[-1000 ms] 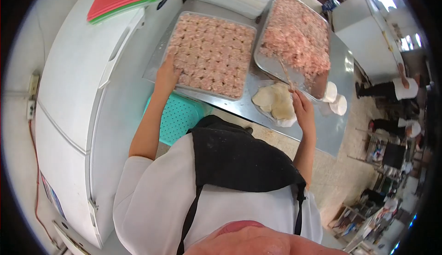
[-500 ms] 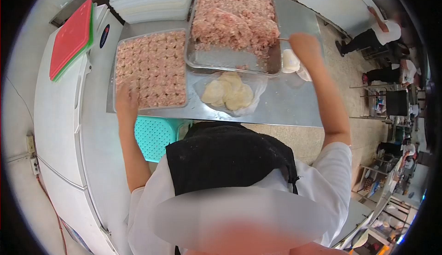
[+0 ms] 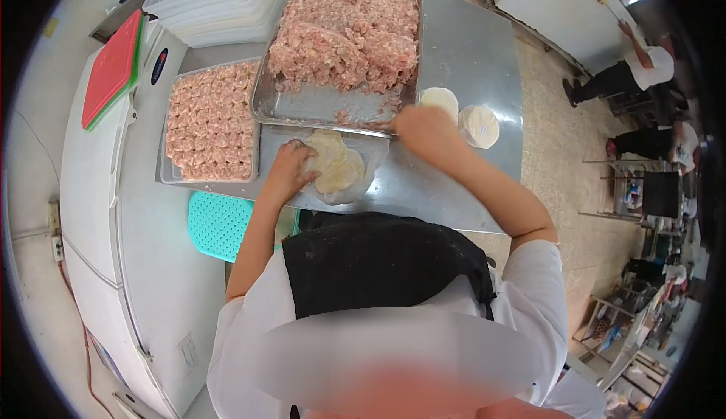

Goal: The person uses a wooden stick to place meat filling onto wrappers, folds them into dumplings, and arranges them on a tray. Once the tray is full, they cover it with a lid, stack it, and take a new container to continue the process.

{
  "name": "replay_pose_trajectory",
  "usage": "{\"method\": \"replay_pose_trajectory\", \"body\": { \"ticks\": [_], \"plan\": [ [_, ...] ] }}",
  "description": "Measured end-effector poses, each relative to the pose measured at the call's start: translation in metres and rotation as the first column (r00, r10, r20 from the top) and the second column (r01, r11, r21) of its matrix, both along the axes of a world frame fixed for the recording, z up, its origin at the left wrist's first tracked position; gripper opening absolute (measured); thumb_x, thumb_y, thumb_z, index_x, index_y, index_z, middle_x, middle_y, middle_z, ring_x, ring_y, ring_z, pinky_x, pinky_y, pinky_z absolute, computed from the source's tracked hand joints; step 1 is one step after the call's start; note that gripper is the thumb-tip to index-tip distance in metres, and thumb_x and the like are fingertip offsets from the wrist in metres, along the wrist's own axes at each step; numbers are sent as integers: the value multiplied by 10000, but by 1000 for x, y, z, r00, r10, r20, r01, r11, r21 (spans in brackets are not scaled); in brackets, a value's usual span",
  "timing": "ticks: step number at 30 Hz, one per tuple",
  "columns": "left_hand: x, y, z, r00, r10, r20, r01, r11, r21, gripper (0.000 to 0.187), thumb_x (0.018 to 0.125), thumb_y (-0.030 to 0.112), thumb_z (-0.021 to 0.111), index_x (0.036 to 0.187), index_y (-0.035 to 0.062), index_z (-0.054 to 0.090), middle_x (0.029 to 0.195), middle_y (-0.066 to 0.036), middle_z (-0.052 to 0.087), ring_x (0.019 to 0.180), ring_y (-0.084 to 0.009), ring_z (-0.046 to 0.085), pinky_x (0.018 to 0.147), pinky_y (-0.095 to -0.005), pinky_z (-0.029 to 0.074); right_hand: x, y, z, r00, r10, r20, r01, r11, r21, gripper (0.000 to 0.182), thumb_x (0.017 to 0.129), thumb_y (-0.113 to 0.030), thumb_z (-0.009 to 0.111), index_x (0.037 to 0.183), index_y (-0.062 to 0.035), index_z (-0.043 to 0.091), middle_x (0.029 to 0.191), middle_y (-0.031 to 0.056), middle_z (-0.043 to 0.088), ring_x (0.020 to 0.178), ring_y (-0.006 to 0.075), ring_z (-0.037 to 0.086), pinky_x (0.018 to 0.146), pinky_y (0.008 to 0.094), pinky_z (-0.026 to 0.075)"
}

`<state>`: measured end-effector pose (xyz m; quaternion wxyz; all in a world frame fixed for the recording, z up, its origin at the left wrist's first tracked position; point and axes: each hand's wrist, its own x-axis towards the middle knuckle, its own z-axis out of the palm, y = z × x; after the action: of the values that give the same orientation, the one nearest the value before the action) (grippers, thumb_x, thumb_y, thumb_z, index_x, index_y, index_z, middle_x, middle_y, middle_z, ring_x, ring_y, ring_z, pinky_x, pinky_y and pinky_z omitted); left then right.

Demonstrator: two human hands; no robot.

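My left hand is at the left edge of several pale round dough wrappers lying on a clear plastic sheet; its curled fingers and thumb grip a wrapper's edge. My right hand is closed around the handle of a thin spatula, mostly hidden by the fist, at the near right corner of a metal tray. Raw minced meat fills the tray's far part, with smears near the spatula. Left of it, a clear plastic container holds tight rows of meat-filled dumplings.
Two round stacks of wrappers stand on the steel table, right of the tray. Stacked plastic containers are at the back left. A white freezer with red and green boards borders the left. Other people are far right.
My left hand has moved right from the dumpling container to the wrappers. My right hand has come nearer and left, to the tray's near corner. The camera view has shifted.
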<state>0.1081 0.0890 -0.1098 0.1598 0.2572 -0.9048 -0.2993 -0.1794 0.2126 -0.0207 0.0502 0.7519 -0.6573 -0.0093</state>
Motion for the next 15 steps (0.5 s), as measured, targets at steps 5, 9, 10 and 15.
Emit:
{"method": "replay_pose_trajectory", "body": {
  "ticks": [5, 9, 10, 15],
  "plan": [
    [5, -4, -5, 998, 46, 30, -50, 991, 127, 244, 772, 131, 699, 991, 24, 675, 966, -126, 634, 943, -337, 580, 846, -397, 464, -68, -37, 6, 968, -225, -107, 221, 974, -49, 96, 736, -84, 615, 731, -66, 709, 775, 145, 686, 668, 272, 691, 534, 403, 533],
    [3, 3, 7, 977, 193, -93, -163, 951, 264, 268, 806, 163, 676, 1029, 16, 684, 976, -133, 647, 860, -326, 612, 796, -369, 486, -35, -27, -17, 996, -76, -51, 74, 996, -52, 107, 754, -108, 604, 715, -54, 687, 708, 145, 661, 668, 298, 687, 525, 397, 533],
    [0, 4, 8, 976, 199, -91, -169, 949, 265, 268, 806, 163, 676, 1029, 16, 684, 976, -133, 647, 860, -326, 612, 796, -369, 486, -24, -20, -14, 1000, -19, 7, 19, 1000, -11, 111, 755, -114, 607, 714, -52, 689, 697, 143, 659, 669, 299, 688, 530, 394, 537],
    [-35, 10, -7, 982, 142, -123, -164, 966, -201, 233, 808, 212, 684, 986, 65, 714, 1018, -127, 659, 950, -306, 603, 902, -402, 440, -15, -22, 13, 999, 36, 4, -37, 994, 106, 109, 749, -107, 616, 717, -66, 711, 688, 126, 673, 674, 283, 696, 573, 400, 548]
  ]
}}
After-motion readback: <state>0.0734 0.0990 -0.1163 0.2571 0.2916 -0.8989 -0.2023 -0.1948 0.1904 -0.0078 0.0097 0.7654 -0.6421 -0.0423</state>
